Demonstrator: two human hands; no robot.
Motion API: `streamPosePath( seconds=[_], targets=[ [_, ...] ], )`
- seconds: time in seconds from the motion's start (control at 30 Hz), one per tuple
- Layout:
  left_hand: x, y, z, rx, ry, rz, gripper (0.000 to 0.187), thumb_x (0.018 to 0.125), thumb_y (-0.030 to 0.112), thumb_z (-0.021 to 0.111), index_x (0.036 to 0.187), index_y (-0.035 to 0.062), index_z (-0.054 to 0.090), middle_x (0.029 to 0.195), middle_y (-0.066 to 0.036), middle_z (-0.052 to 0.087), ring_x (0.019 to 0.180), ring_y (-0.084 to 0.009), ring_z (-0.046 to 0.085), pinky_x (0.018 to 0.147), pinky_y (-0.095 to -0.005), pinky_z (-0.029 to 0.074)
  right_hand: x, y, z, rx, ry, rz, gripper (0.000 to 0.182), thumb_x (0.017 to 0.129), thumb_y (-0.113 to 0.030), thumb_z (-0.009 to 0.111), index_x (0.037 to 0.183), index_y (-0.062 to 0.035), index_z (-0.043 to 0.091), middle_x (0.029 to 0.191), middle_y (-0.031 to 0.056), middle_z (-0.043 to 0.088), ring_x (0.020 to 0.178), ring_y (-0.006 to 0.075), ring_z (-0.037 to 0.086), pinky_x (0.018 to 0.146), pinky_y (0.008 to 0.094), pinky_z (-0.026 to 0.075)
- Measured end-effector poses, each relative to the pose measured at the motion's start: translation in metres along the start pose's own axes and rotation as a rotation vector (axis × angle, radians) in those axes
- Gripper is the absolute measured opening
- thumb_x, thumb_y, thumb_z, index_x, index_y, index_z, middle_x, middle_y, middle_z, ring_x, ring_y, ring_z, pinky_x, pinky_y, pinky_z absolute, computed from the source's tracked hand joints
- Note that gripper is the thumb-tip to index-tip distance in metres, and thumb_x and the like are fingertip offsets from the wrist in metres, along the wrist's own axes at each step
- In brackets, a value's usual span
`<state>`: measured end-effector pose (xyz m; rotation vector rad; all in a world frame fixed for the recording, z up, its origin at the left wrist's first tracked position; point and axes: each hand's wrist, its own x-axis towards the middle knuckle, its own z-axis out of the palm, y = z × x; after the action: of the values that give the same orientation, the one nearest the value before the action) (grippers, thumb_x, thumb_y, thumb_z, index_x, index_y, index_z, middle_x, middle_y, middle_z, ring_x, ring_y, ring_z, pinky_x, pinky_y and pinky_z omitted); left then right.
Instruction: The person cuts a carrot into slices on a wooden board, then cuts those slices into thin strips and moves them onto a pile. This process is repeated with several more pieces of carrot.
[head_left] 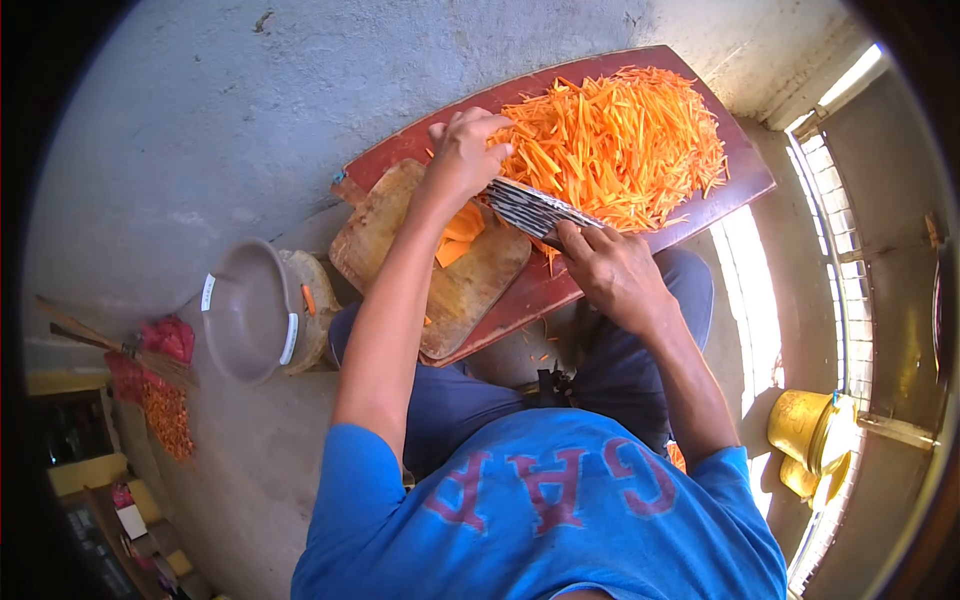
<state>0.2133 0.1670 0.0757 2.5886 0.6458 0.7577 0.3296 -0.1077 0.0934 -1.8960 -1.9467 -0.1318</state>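
Observation:
My right hand (612,272) is wrapped around the near end of a broad knife (540,211), whose blade has black and white streaks. The blade lies along the near side of a large heap of shredded carrot (625,145). At the heap's left edge, my left hand (468,150) rests with thumb and fingers apart, close to the blade's far end. Flat carrot slices (460,236) lie on a worn wooden cutting board (365,240), partly hidden behind my left forearm. Both heap and board sit on a dark red tabletop (715,212).
A grey basin (245,312) stands left of the board, beside a pale container (308,325) with a carrot piece on it. A red mesh bag (168,405) lies farther left. Yellow buckets (808,430) are at the right. A blue wall (270,130) rises behind the table.

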Motion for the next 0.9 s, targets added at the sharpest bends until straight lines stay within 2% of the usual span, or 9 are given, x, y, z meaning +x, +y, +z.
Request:
streamPosePath(
  seconds=[0.13, 0.17, 0.2, 0.23, 0.37, 0.47, 0.6, 0.83, 0.9],
  targets=[
    [-0.035, -0.009, -0.028, -0.102, -0.012, -0.204, 0.024, 0.101, 0.007, 0.077, 0.123, 0.0013, 0.084, 0.111, -0.014, 0.081, 0.096, -0.032, 0.077, 0.098, -0.0437, 0.057, -0.008, -0.004, -0.001, 0.43, 0.046, 0.22, 0.026, 0.101, -0.013, 0.077, 0.123, -0.001, 0.07, 0.09, 0.0203, 0.074, 0.081, 0.0379, 0.075, 0.072, 0.0476, 0.059],
    [-0.05, -0.021, -0.03, -0.137, -0.02, -0.24, 0.023, 0.1, 0.008, 0.072, 0.118, 0.0021, 0.085, 0.111, -0.014, 0.081, 0.111, -0.0313, 0.076, 0.114, -0.0479, 0.041, -0.01, -0.01, -0.003, 0.566, 0.033, 0.331, 0.026, 0.101, -0.013, 0.078, 0.122, 0.0009, 0.071, 0.088, 0.021, 0.072, 0.079, 0.0359, 0.074, 0.071, 0.046, 0.058],
    [-0.066, -0.029, -0.036, -0.106, -0.014, -0.243, 0.024, 0.1, 0.008, 0.072, 0.119, 0.0021, 0.084, 0.113, -0.015, 0.081, 0.113, -0.0319, 0.076, 0.114, -0.0475, 0.042, -0.012, -0.013, -0.003, 0.701, 0.017, 0.442, 0.026, 0.102, -0.013, 0.078, 0.121, 0.0027, 0.072, 0.086, 0.0218, 0.071, 0.076, 0.0338, 0.072, 0.071, 0.0444, 0.057],
    [-0.082, -0.035, -0.044, -0.075, -0.008, -0.243, 0.025, 0.1, 0.009, 0.072, 0.121, 0.0022, 0.084, 0.115, -0.016, 0.081, 0.115, -0.0325, 0.075, 0.115, -0.0471, 0.042, -0.017, -0.008, 0.003, 0.738, -0.071, 0.461, 0.029, 0.111, -0.017, 0.075, 0.134, 0.001, 0.073, 0.082, 0.0025, 0.061, 0.069, 0.0087, 0.059, 0.063, 0.0315, 0.051],
    [-0.14, -0.056, -0.065, -0.076, -0.073, -0.385, 0.045, 0.094, 0.001, 0.077, 0.139, 0.0025, 0.078, 0.126, -0.019, 0.077, 0.128, -0.0369, 0.07, 0.116, -0.0465, 0.049, -0.032, -0.027, 0.023, 1.099, -0.142, 0.563, 0.032, 0.112, -0.019, 0.074, 0.137, 0.0017, 0.074, 0.085, -0.0051, 0.063, 0.065, 0.0038, 0.053, 0.059, 0.0254, 0.046],
    [-0.153, -0.04, -0.079, -0.103, -0.157, -0.468, 0.061, 0.09, -0.005, 0.082, 0.15, 0.0017, 0.071, 0.123, -0.017, 0.078, 0.125, -0.0338, 0.072, 0.111, -0.0434, 0.054, -0.039, -0.039, 0.034, 1.096, -0.172, 0.531, 0.034, 0.112, -0.02, 0.075, 0.139, 0.0018, 0.073, 0.085, -0.005, 0.063, 0.065, 0.0041, 0.054, 0.059, 0.026, 0.047],
    [-0.164, -0.05, -0.065, -0.369, -0.154, -0.63, 0.074, 0.09, -0.006, 0.085, 0.16, -0.0013, 0.061, 0.11, -0.013, 0.077, 0.105, -0.0232, 0.077, 0.097, -0.0367, 0.06, -0.041, -0.055, 0.029, 1.065, -0.258, 0.611, 0.031, 0.109, -0.017, 0.078, 0.13, 0.0047, 0.074, 0.086, 0.007, 0.066, 0.08, 0.0123, 0.059, 0.072, 0.0369, 0.054],
    [-0.189, -0.061, -0.048, -0.508, 0.005, -0.686, 0.072, 0.091, -0.011, 0.084, 0.16, -0.0015, 0.062, 0.094, -0.002, 0.072, 0.081, -0.0096, 0.068, 0.077, -0.0272, 0.057, -0.04, -0.066, 0.03, 0.983, -0.279, 0.5, 0.031, 0.108, -0.017, 0.078, 0.13, 0.005, 0.072, 0.082, 0.0141, 0.063, 0.074, 0.017, 0.058, 0.071, 0.0408, 0.055],
    [-0.2, -0.057, -0.054, -0.576, 0.063, -0.696, 0.068, 0.092, -0.012, 0.084, 0.156, -0.001, 0.066, 0.095, -0.001, 0.074, 0.08, -0.0078, 0.067, 0.076, -0.025, 0.057, -0.034, -0.072, 0.015, 0.934, -0.34, 0.472, 0.031, 0.109, -0.017, 0.076, 0.131, 0.0053, 0.072, 0.088, 0.0197, 0.069, 0.079, 0.0242, 0.068, 0.078, 0.0427, 0.058]
  ],
)
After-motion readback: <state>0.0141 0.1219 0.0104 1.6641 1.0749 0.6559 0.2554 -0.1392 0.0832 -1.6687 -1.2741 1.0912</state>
